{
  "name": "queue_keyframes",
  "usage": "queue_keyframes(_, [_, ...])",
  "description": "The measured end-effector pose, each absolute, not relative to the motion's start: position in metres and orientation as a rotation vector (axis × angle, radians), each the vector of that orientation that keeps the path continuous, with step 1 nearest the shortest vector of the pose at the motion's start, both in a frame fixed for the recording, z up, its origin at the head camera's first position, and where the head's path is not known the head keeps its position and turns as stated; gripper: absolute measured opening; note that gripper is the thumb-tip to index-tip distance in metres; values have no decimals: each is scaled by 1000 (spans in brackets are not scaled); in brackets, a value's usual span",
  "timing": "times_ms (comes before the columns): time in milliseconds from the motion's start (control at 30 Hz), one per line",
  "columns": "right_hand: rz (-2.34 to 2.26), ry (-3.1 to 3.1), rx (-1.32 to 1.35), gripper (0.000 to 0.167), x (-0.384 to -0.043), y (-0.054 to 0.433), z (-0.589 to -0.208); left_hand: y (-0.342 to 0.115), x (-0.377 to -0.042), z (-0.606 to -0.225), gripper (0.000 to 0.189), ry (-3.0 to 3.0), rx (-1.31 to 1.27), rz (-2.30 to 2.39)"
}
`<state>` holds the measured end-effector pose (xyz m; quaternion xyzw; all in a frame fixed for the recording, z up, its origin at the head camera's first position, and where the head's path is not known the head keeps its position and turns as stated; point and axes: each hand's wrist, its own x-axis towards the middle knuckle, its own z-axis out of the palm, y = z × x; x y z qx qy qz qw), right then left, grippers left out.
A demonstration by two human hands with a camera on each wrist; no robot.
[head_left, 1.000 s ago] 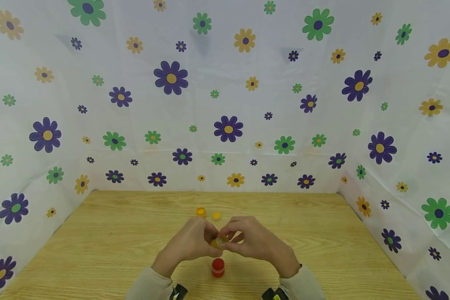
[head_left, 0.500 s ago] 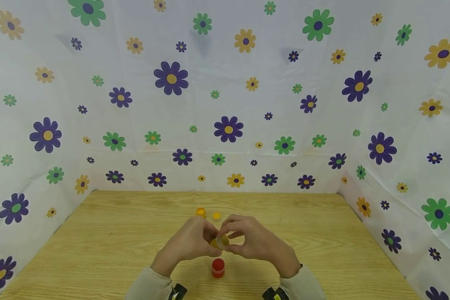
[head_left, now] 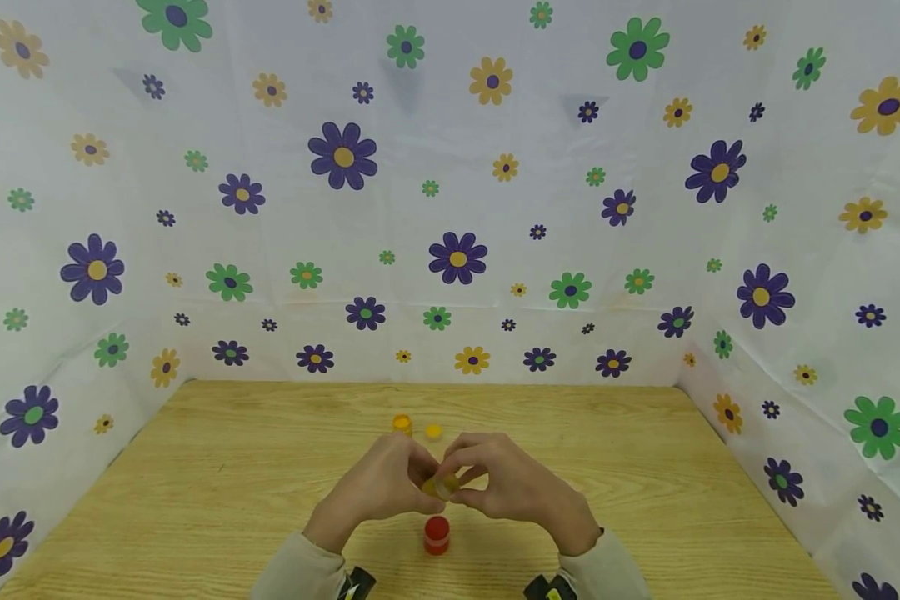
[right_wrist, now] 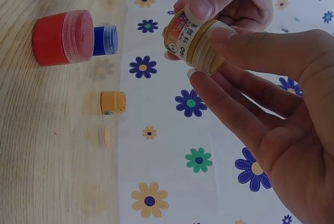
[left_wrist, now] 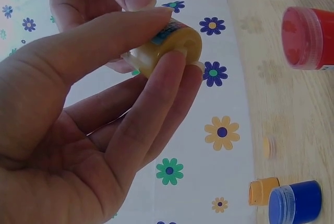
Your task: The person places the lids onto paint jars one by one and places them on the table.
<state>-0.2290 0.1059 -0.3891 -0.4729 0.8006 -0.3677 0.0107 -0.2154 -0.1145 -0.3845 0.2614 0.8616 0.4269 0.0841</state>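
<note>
Above the table, my left hand (head_left: 382,482) holds the body of a small dark-yellow paint jar (right_wrist: 182,37) between thumb and fingers. The jar lies tilted, its printed label facing the right wrist camera. Its clear ribbed lid (right_wrist: 204,57) is pinched by the thumb and fingers of my right hand (head_left: 513,483). Whether the lid is loose on the jar, I cannot tell. A red paint jar (head_left: 437,536) with its lid on stands just below the hands, on the near side.
Beyond the hands stand an orange-yellow paint jar (head_left: 402,423) without a lid and, beside it, a yellow lid (head_left: 433,432) on the table (head_left: 645,467). A lidded blue jar (left_wrist: 302,202) shows in the wrist views; the hands hide it from the head view. Flowered cloth (head_left: 390,208) surrounds the table.
The right fingers and the lid have shifted slightly at the jar's end, and the lid's face shows at a different angle. Both hands stay in about the same place.
</note>
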Motion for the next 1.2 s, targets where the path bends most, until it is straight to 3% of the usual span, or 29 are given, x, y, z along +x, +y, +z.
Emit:
queue_keyframes(333, [-1144,2509,-1406,24,-229,106,-392,-112,-216,-386,21,2608,764,1247])
queue_keyframes(567, [-1162,2544,-1476,22,-230,104,-394,-114,-218,-388,25,2627,756,1256])
queue_keyframes(767, [-1117,2634,-1540,31,-233,106,-393,-117,-223,-393,29,2698,760,1211])
queue_keyframes(1000, [-1155,2698,-1504,33,-237,116,-391,-120,-232,-409,23,2770,531,1224])
queue_keyframes(1200, [-1150,2692,-1480,29,-238,118,-391,-121,-242,-431,22,2806,511,1203])
